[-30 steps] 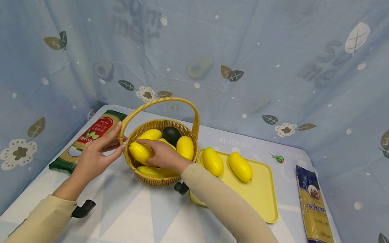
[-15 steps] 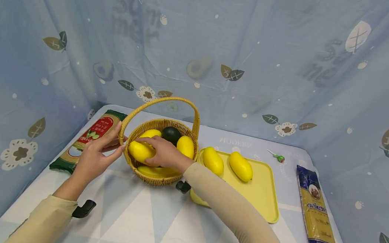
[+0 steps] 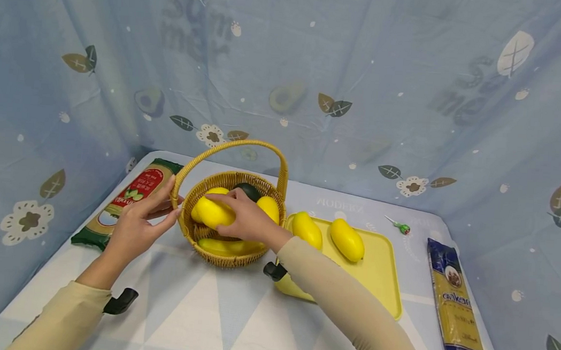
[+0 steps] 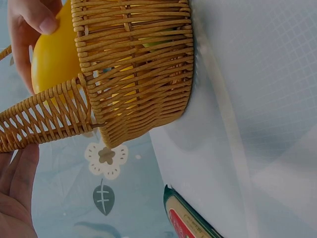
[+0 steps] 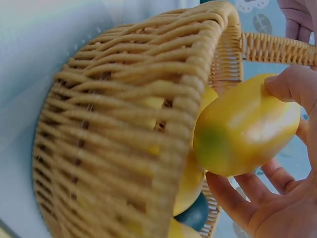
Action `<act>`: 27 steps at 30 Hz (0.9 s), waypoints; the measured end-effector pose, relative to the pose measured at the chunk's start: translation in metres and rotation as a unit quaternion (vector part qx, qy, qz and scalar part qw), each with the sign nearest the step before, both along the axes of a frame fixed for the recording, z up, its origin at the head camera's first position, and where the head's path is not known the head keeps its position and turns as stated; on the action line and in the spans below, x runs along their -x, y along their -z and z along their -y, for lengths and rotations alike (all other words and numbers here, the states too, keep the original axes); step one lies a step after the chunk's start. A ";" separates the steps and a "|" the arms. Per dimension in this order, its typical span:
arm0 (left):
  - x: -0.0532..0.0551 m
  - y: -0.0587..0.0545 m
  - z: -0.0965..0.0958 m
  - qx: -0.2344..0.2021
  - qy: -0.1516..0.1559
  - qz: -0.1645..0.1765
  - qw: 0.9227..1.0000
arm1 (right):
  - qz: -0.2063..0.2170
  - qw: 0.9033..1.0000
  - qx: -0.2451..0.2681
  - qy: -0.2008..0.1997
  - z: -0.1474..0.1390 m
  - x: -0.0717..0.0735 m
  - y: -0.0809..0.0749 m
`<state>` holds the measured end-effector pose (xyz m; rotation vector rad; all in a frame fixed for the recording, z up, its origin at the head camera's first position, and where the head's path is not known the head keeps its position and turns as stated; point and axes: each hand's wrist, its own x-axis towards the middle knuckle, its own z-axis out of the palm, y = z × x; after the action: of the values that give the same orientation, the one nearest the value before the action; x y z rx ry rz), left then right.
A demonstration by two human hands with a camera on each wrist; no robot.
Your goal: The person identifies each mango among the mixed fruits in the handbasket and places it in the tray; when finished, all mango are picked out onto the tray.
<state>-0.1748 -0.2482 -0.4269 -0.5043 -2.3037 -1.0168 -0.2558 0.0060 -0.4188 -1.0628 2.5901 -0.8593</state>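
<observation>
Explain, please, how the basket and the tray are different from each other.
The basket is round and woven, while the tray is smooth and rectangular. The basket has deep walls and a tall arched handle; the tray is shallow, with no handle visible. The left hand touches the basket's handle, while no hand is on the tray. Both hold yellow fruit.

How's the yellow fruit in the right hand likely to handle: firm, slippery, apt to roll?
The held yellow fruit is probably firm: no dent shows where the right hand holds it. Its smooth, shiny skin may be slippery. Its rounded, oblong shape would likely roll if pushed.
</observation>
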 end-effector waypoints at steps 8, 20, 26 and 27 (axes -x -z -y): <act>0.000 0.000 0.001 0.002 0.000 0.005 1.000 | -0.022 1.000 0.003 0.015 -0.022 0.001 -0.004; -0.001 -0.001 0.000 0.002 -0.004 0.007 1.000 | -0.029 0.998 0.022 0.041 -0.060 -0.004 -0.009; 0.000 -0.001 0.000 0.002 -0.003 0.007 1.000 | -0.032 0.997 0.028 0.061 -0.080 -0.009 -0.010; 0.000 0.000 0.000 0.001 -0.003 0.007 1.000 | -0.035 0.997 0.028 0.063 -0.083 -0.011 -0.010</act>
<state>-0.1745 -0.2480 -0.4264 -0.4926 -2.3187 -1.0177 -0.2451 0.0893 -0.4089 -0.9677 2.7318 -0.9448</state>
